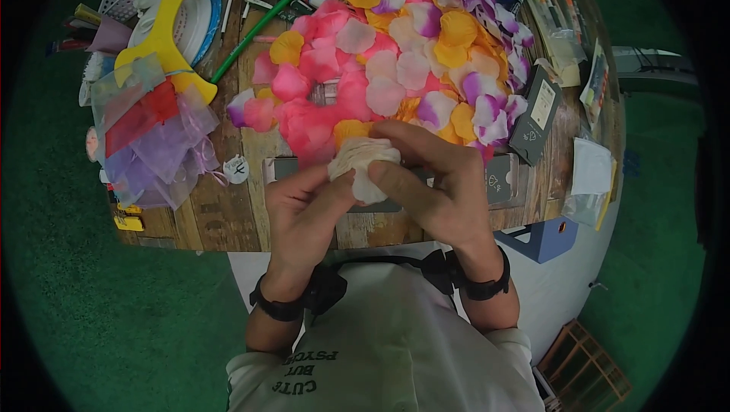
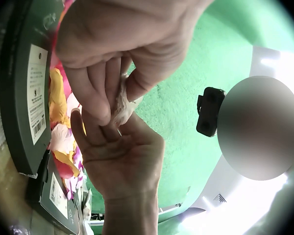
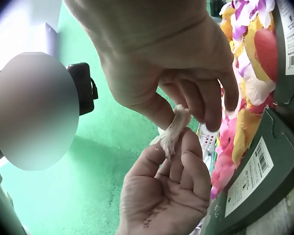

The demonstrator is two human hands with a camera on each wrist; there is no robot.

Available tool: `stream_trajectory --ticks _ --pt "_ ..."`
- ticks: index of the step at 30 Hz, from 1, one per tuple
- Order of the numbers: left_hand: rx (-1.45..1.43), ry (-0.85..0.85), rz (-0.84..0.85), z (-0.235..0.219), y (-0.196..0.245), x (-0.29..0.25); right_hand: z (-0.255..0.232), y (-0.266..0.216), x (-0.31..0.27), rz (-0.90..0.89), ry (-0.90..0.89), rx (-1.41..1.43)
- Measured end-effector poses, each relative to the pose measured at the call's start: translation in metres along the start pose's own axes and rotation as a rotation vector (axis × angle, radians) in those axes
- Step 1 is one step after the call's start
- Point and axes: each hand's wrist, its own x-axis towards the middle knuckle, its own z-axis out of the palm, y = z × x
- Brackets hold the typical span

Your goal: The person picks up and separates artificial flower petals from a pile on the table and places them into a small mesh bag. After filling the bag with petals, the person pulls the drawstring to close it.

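Both hands meet over the table's near edge around a small stack of whitish petals [image 1: 363, 163]. The left hand [image 1: 303, 210] pinches the stack between thumb and fingers from one side. From the other side the right hand [image 1: 437, 184] pinches it, its thumb lying across the face. In the left wrist view the bunched petals [image 2: 123, 105] show between the thumb and fingers of the left hand [image 2: 122, 44]. The right wrist view shows the pale bunch [image 3: 174, 132] edge-on, between the right hand [image 3: 171, 63] above and the left hand [image 3: 166, 196] below.
Beyond the hands lies a heap of pink, orange and purple-white petals [image 1: 414, 55]. Dark boxes [image 1: 536, 115] stand at its right and under the hands. Sheer pouches [image 1: 163, 134] and a yellow fan-like piece [image 1: 169, 28] lie left. A blue container [image 1: 551, 241] is below the right edge.
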Motion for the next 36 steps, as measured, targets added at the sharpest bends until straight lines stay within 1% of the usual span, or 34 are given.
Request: stream_trajectory --ticks 1,3,4,6,7,9,10,12,16,19,21,22,24,25,27,28,30,31,34,36 --pt "0.001 -0.002 -0.001 0.0 0.0 0.0 -0.001 -0.001 -0.002 0.001 0.002 0.001" --pt "-0.052 -0.031 -0.025 0.001 -0.001 -0.001 -0.002 -0.004 -0.004 0.132 -0.046 0.087" --pt "-0.051 -0.034 -0.024 0.002 0.0 -0.001 -0.002 -0.003 -0.005 0.132 -0.044 0.087" --pt "-0.09 -0.015 -0.08 0.003 0.003 -0.002 -0.001 0.0 -0.006 0.106 -0.008 0.048" --pt "-0.09 -0.021 -0.08 0.004 0.005 -0.002 0.0 0.0 -0.006 0.105 -0.003 0.046" --pt "-0.134 -0.131 -0.012 0.005 0.008 -0.004 0.002 0.0 -0.006 0.021 0.03 -0.079" --pt "-0.135 -0.134 -0.014 0.006 0.007 -0.005 0.003 0.0 -0.007 0.023 0.032 -0.081" --pt "0.025 -0.028 -0.052 0.01 0.006 -0.004 0.006 0.001 -0.009 -0.073 0.091 -0.135" --pt "0.028 -0.023 -0.046 0.001 -0.003 -0.002 0.004 0.001 -0.009 -0.095 0.107 -0.137" --pt "-0.013 0.022 -0.053 0.002 -0.002 -0.002 0.0 0.0 -0.004 -0.134 0.057 -0.167" --pt "-0.01 0.11 0.008 0.004 0.0 -0.001 0.001 0.002 0.005 -0.266 0.227 -0.295" --pt "-0.01 0.11 0.011 0.004 0.001 0.0 -0.001 0.005 0.014 -0.269 0.227 -0.295" --pt "-0.04 0.151 0.022 0.003 0.003 0.0 -0.006 0.01 0.036 -0.593 0.348 -0.776" --pt "-0.039 0.15 0.025 0.004 0.003 0.0 -0.006 0.011 0.042 -0.595 0.349 -0.775" --pt "-0.023 0.172 0.044 0.003 0.003 -0.002 -0.002 0.012 0.052 -0.503 0.332 -1.039" --pt "-0.022 0.175 0.05 0.002 0.002 -0.002 0.0 0.011 0.056 -0.509 0.331 -1.036" --pt "-0.01 0.173 0.052 0.001 0.0 -0.003 0.002 0.012 0.061 -0.436 0.292 -1.069" --pt "-0.01 0.177 0.051 0.001 0.0 -0.003 0.002 0.014 0.062 -0.437 0.288 -1.068" --pt "-0.003 0.171 0.029 0.0 0.001 -0.004 -0.002 0.02 0.064 -0.484 0.274 -1.045" --pt "0.005 0.162 0.033 -0.002 0.002 -0.003 -0.006 0.021 0.065 -0.551 0.339 -0.889"
